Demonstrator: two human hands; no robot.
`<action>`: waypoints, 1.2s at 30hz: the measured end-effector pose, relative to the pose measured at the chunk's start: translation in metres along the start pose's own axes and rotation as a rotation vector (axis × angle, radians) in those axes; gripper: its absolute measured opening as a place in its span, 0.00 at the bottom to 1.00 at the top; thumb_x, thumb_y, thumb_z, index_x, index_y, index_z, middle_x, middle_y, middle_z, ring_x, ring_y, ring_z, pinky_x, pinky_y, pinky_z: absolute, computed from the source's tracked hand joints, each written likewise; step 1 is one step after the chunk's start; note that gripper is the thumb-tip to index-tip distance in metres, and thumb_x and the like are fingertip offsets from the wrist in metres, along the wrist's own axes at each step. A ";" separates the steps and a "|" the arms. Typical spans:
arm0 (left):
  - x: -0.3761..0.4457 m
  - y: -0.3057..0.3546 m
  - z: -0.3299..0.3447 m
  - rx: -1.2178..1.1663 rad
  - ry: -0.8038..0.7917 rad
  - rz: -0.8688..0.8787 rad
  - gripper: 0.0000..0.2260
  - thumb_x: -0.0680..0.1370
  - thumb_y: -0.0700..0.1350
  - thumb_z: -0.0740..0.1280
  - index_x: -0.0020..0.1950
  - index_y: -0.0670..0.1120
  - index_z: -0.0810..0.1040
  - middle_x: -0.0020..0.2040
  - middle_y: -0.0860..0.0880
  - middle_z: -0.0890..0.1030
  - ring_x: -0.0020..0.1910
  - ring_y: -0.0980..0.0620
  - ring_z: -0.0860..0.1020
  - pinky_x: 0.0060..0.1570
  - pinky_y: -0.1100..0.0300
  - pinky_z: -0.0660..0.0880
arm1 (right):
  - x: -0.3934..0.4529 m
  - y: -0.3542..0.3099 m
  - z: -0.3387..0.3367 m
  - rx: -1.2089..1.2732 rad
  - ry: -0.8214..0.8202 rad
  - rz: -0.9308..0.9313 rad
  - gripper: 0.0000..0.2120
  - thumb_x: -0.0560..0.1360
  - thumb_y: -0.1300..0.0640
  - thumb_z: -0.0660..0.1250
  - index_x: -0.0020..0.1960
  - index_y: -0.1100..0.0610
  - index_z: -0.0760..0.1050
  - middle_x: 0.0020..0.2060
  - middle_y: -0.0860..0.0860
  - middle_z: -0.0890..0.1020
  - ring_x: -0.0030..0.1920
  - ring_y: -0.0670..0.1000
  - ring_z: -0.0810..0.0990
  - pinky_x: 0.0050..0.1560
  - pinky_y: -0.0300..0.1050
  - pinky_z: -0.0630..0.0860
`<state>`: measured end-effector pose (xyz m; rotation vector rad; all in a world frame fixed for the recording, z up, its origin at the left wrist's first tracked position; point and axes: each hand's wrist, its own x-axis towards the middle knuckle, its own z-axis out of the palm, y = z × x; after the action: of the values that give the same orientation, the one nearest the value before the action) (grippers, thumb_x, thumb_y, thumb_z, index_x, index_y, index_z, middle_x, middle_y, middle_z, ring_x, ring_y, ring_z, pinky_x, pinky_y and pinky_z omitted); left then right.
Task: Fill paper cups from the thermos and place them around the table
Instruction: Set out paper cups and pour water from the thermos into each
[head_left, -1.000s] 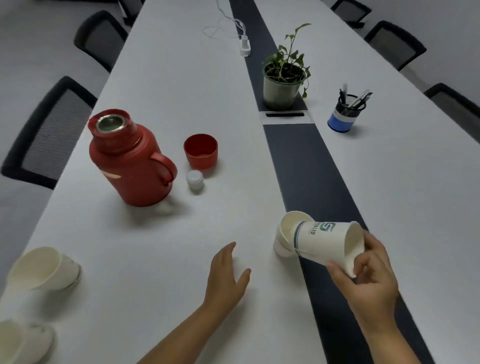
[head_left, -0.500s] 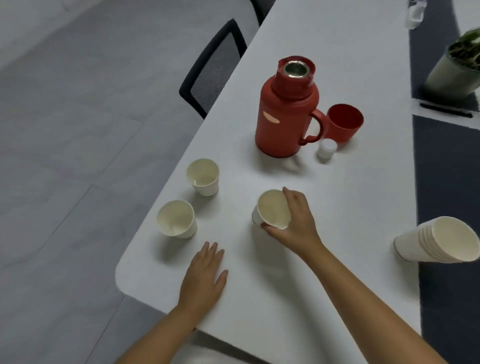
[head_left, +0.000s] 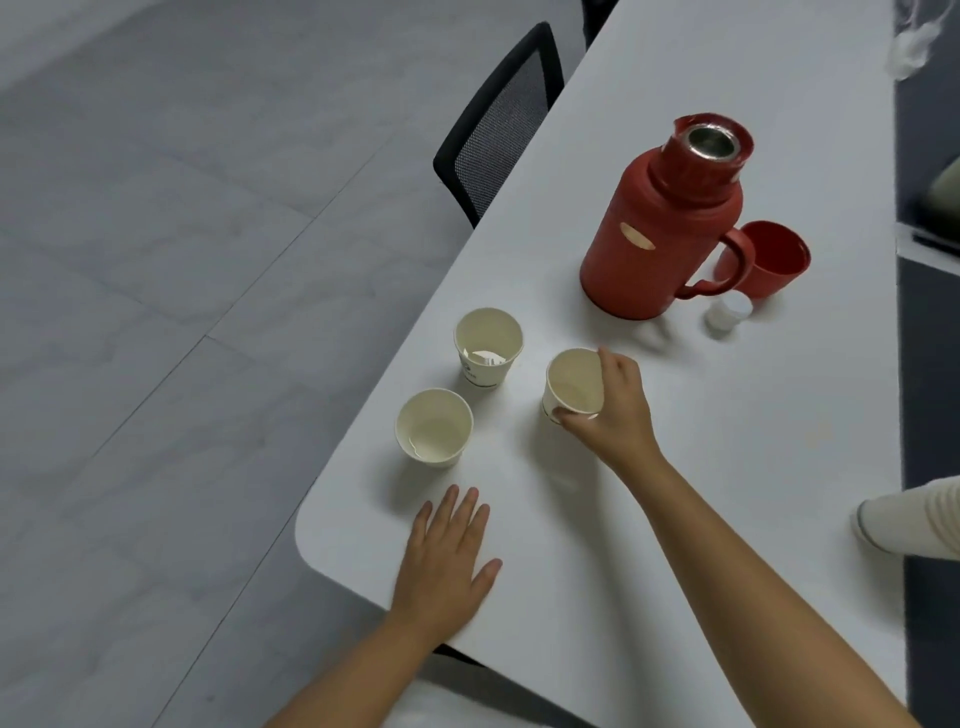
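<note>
The right hand (head_left: 613, 410), which one second ago pulled a cup from the stack (head_left: 914, 525), now closes its grip on the third paper cup (head_left: 571, 387) standing on the counter (head_left: 727, 467) below the open thermos (head_left: 660, 223), ready for filling, while the left hand (head_left: 447, 556) rests flat and empty
</note>
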<state>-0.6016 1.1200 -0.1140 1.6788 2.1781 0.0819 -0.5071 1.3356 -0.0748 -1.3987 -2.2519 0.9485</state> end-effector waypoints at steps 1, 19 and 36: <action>0.001 0.000 0.001 0.016 0.057 -0.003 0.26 0.76 0.56 0.48 0.54 0.44 0.81 0.57 0.47 0.81 0.62 0.49 0.65 0.67 0.56 0.46 | 0.000 -0.001 0.001 -0.001 0.003 0.007 0.40 0.65 0.58 0.73 0.71 0.61 0.55 0.67 0.56 0.62 0.66 0.54 0.64 0.55 0.35 0.60; 0.128 0.085 -0.119 -0.682 0.634 0.194 0.21 0.71 0.47 0.61 0.56 0.33 0.75 0.55 0.38 0.78 0.57 0.53 0.71 0.58 0.63 0.67 | 0.001 0.043 -0.090 0.258 0.237 0.175 0.33 0.71 0.65 0.67 0.71 0.58 0.55 0.63 0.56 0.70 0.57 0.47 0.68 0.56 0.42 0.66; 0.332 0.075 -0.165 -0.952 0.115 0.159 0.32 0.55 0.49 0.75 0.53 0.65 0.66 0.55 0.64 0.73 0.53 0.74 0.71 0.45 0.81 0.68 | 0.167 0.060 -0.106 0.458 0.350 0.430 0.16 0.61 0.70 0.60 0.21 0.53 0.63 0.21 0.51 0.67 0.38 0.70 0.79 0.36 0.62 0.72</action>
<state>-0.6573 1.4841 -0.0292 1.2603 1.6142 1.0851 -0.4834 1.5390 -0.0507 -1.6902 -1.3969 1.1483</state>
